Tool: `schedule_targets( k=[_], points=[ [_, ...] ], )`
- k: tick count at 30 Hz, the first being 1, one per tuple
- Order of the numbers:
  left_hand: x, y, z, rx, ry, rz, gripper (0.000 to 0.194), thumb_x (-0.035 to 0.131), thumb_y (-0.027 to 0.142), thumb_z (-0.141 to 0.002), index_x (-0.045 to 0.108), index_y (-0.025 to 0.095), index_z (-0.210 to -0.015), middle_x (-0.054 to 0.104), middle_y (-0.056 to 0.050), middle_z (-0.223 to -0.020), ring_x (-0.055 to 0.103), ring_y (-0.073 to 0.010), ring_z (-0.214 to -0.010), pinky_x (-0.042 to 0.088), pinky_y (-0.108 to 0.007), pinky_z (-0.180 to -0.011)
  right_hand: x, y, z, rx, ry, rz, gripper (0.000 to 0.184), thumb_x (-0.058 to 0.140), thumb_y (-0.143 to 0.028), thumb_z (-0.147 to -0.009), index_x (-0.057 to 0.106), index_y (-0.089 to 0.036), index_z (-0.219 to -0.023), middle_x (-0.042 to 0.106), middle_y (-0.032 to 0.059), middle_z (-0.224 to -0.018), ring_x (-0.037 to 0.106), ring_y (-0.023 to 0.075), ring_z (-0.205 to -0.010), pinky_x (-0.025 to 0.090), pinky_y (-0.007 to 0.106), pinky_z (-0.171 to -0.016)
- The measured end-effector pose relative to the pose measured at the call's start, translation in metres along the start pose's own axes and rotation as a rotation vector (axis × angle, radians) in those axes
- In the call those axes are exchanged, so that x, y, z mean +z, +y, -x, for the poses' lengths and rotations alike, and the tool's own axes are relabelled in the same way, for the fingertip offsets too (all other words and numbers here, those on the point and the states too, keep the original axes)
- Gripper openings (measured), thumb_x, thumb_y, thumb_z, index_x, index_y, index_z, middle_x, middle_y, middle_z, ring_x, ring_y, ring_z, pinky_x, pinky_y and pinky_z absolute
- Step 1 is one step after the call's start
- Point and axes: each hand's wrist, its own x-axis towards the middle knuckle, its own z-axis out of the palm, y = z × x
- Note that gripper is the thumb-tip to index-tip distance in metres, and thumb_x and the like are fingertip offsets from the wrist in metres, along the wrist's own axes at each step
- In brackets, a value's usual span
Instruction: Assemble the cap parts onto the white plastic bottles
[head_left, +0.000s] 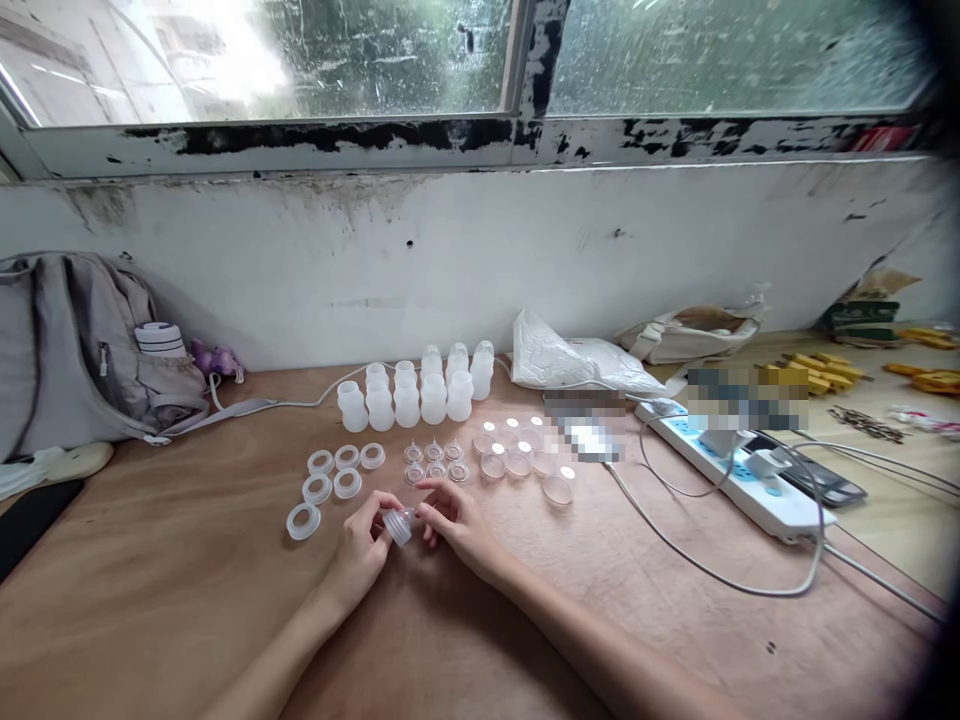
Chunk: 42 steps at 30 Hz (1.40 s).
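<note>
My left hand (364, 545) is closed on the rim of a translucent baby bottle collar ring (397, 527). A clear bottle nipple (408, 515) sits in that ring, tilted with its tip toward the right. At the tip, the thumb and fingers of my right hand (454, 520) close in and appear to pinch it. Left of my hands lie several loose collar rings (303, 521). Just beyond them several clear nipples (434, 470) stand in rows. To the right are several clear round caps (558, 488).
Several frosted bottles (407, 398) stand in rows near the wall. A white power strip (739, 470) with cables lies at right, beside a blurred phone-like object (592, 440). A white plastic bag (555, 355) rests behind. A grey backpack (75, 340) leans at left.
</note>
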Motion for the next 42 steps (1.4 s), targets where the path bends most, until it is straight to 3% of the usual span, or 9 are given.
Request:
schedule_targets(
  k=[4,8,12,17,25,31,36,39,42],
  points=[
    [0.002,-0.004,-0.002,-0.018,-0.026,0.153,0.014,0.049,0.02,-0.076,0.048,0.019,-0.09,0.057,-0.002,-0.088,0.057,-0.0151,-0.078,0.045,-0.025,-0.067,0.0,-0.003,0.001,0.014,-0.013,0.036,0.019,0.056,-0.037,-0.075,0.053,-0.019,-0.078,0.053,-0.0037,-0.057,0.05,0.009,-0.046,0.04,0.021,-0.046],
    [0.002,-0.007,-0.004,-0.094,0.008,0.365,0.02,0.046,0.024,-0.078,0.046,0.018,-0.097,0.056,-0.008,-0.101,0.055,-0.02,-0.095,0.046,-0.028,-0.073,0.0,-0.002,0.0,-0.002,0.023,0.023,0.019,0.055,-0.037,-0.075,0.051,-0.018,-0.076,0.051,-0.005,-0.053,0.048,0.0089,-0.044,0.039,0.021,-0.045],
    [0.0,-0.006,-0.005,-0.13,0.006,0.495,0.027,0.042,0.032,-0.081,0.046,0.016,-0.102,0.055,-0.011,-0.105,0.054,-0.0223,-0.098,0.047,-0.031,-0.075,-0.001,0.0,0.0,-0.017,0.04,0.005,0.018,0.055,-0.036,-0.075,0.051,-0.019,-0.077,0.054,-0.004,-0.057,0.049,0.0089,-0.044,0.039,0.021,-0.045],
    [0.002,-0.004,-0.005,-0.121,-0.034,0.428,0.034,0.058,0.032,-0.072,0.046,0.017,-0.1,0.056,-0.008,-0.1,0.057,-0.0198,-0.091,0.047,-0.031,-0.077,0.0,-0.004,0.001,-0.027,0.068,0.029,0.013,0.055,-0.034,-0.075,0.052,-0.021,-0.073,0.052,-0.0042,-0.053,0.048,0.0103,-0.044,0.038,0.022,-0.044],
    [0.004,0.001,-0.008,-0.089,-0.014,0.365,0.03,0.06,0.031,-0.07,0.049,0.016,-0.094,0.059,-0.004,-0.088,0.06,-0.0166,-0.08,0.05,-0.029,-0.071,0.001,0.002,-0.001,-0.028,0.121,-0.004,0.016,0.055,-0.035,-0.075,0.049,-0.02,-0.072,0.054,-0.0032,-0.062,0.048,0.0082,-0.043,0.038,0.021,-0.042],
    [-0.006,0.009,-0.013,-0.017,0.0,0.202,0.026,0.054,0.033,-0.075,0.051,0.018,-0.096,0.06,-0.007,-0.096,0.059,-0.0186,-0.087,0.048,-0.033,-0.077,-0.014,-0.002,-0.004,-0.066,0.155,0.033,0.019,0.054,-0.036,-0.076,0.049,-0.018,-0.073,0.051,-0.0047,-0.056,0.047,0.008,-0.041,0.037,0.021,-0.042],
    [-0.037,0.031,-0.067,0.14,0.25,-0.275,0.023,0.048,0.035,-0.077,0.055,0.021,-0.094,0.06,-0.005,-0.096,0.056,-0.0194,-0.088,0.044,-0.033,-0.079,-0.032,0.0,-0.011,-0.081,0.238,0.015,0.025,0.055,-0.042,-0.074,0.048,-0.018,-0.073,0.053,-0.0024,-0.065,0.046,0.0074,-0.042,0.037,0.02,-0.038],
    [-0.051,0.049,-0.128,0.163,0.238,-0.539,0.027,0.043,0.033,-0.079,0.053,0.019,-0.099,0.059,-0.006,-0.104,0.052,-0.0186,-0.097,0.04,-0.029,-0.084,-0.035,0.005,-0.012,-0.1,0.236,0.039,0.025,0.054,-0.042,-0.075,0.047,-0.018,-0.073,0.052,-0.0023,-0.064,0.045,0.0071,-0.042,0.035,0.02,-0.038],
    [-0.056,0.062,-0.187,0.111,0.175,-0.608,0.03,0.048,0.034,-0.075,0.055,0.018,-0.1,0.06,-0.006,-0.104,0.049,-0.0203,-0.102,0.036,-0.029,-0.089,-0.033,0.008,-0.011,-0.11,0.224,0.068,0.025,0.053,-0.043,-0.075,0.047,-0.018,-0.073,0.052,-0.0024,-0.064,0.045,0.0073,-0.042,0.036,0.02,-0.039]
  ],
)
